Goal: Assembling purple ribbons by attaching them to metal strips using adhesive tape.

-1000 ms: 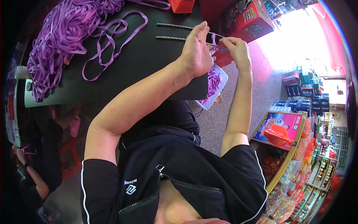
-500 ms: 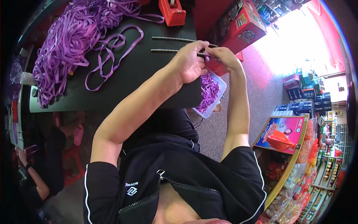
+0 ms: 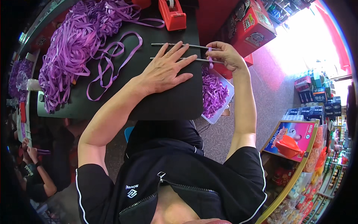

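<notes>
My left hand (image 3: 166, 71) rests palm down near the table's right side, fingers spread across two thin metal rods (image 3: 197, 46). They lie side by side and stick out past the table's right edge. At their outer ends a short piece of purple ribbon (image 3: 210, 58) spans both rods. My right hand (image 3: 227, 56) is closed on that ribbon, fingertips pinched beside the rods. A loose purple lanyard loop (image 3: 108, 67) lies left of my left hand. Beyond it is a large tangled heap of purple lanyards (image 3: 74, 44).
A red tape dispenser (image 3: 173, 18) stands at the back of the black table (image 3: 167, 106). Below the table's right edge, a pale plastic bin (image 3: 226, 102) holds short purple ribbon pieces. A red box (image 3: 253, 31) stands at far right. At left, another person's hands (image 3: 30, 149) hold purple ribbon.
My left hand has drawn back leftward from the rod ends and opened flat over the rods. My right hand stays at the ribbon. The other person's hands have come together.
</notes>
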The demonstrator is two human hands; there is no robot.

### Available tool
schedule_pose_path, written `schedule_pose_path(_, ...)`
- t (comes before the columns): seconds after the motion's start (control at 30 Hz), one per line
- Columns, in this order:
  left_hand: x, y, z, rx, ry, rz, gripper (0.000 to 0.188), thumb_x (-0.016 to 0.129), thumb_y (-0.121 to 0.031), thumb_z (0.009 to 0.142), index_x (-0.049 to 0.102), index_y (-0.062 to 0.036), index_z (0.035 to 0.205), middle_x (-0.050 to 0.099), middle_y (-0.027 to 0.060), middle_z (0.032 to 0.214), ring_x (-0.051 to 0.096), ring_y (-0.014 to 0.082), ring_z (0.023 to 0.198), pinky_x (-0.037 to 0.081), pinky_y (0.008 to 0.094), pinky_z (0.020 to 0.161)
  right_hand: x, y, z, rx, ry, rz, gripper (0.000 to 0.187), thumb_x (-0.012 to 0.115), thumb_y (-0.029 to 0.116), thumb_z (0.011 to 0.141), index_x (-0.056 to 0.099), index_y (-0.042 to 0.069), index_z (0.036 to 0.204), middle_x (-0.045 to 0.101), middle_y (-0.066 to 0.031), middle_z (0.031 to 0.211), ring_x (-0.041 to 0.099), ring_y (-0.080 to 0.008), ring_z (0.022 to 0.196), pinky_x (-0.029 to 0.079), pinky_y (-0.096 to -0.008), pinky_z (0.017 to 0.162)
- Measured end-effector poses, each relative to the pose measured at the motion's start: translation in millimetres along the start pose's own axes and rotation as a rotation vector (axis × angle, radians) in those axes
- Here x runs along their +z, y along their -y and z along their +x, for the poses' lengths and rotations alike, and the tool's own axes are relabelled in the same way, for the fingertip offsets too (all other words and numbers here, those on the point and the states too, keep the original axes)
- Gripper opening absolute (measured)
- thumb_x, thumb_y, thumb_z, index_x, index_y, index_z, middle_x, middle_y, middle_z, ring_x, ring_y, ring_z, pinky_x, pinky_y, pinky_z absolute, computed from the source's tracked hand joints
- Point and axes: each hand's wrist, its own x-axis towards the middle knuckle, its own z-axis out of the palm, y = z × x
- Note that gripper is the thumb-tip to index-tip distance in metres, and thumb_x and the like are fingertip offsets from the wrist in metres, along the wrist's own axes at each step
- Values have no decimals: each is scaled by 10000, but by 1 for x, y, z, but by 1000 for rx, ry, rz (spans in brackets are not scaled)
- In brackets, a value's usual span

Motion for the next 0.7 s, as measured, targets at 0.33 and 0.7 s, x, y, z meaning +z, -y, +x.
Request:
schedule_pose_path(0.33, 1, -4, 5, 29, 15, 43, 554, 431, -481, 912, 399, -195, 1386, 290, 149, 1463, 208, 303, 1383, 133, 479, 1125, -50, -8, -19, -43, -30, -125, 306, 672, 68, 804, 575, -27, 1077, 632, -71, 848, 621, -134, 700, 501, -245, 624)
schedule_pose_path(0.7, -12, -27, -3, 195, -145, -39, 488, 625, -233, 785, 532, -67, 1235, 395, 199, 1367, 336, 326, 1315, 231, 509, 1077, -69, -141, -30, -56, -543, -608, 459, 590, 285, 894, 536, -26, 1226, 646, -172, 1060, 635, -239, 917, 492, -337, 786)
